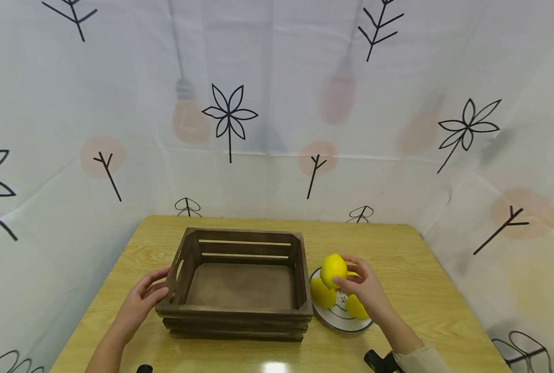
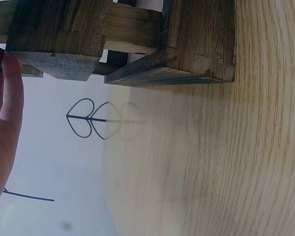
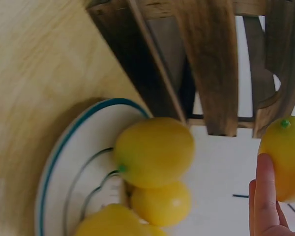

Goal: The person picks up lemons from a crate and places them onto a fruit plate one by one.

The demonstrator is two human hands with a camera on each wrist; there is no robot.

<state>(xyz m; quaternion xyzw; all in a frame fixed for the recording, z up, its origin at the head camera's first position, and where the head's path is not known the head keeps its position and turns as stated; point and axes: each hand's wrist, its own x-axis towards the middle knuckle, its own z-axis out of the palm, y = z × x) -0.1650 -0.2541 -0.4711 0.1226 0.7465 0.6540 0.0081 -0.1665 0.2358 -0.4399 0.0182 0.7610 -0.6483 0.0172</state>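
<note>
My right hand (image 1: 367,290) grips a yellow lemon (image 1: 334,270), held up over the plate (image 1: 343,326) in the head view. In the right wrist view the held lemon (image 3: 285,160) shows a green stem tip, with fingers along its side. Several other lemons (image 3: 155,152) lie on the white, dark-rimmed plate. To the left stands a brown slatted wooden crate (image 1: 246,287) with nothing inside it. My left hand (image 1: 139,303) rests its fingers against the crate's left side; the left wrist view shows a fingertip touching a slat (image 2: 59,34).
Everything stands on a light wooden table (image 1: 398,259). A white cloth (image 1: 267,181) printed with plants and light bulbs hangs behind and along the sides. Black objects (image 1: 381,361) show at the front edge by the right sleeve (image 1: 421,360).
</note>
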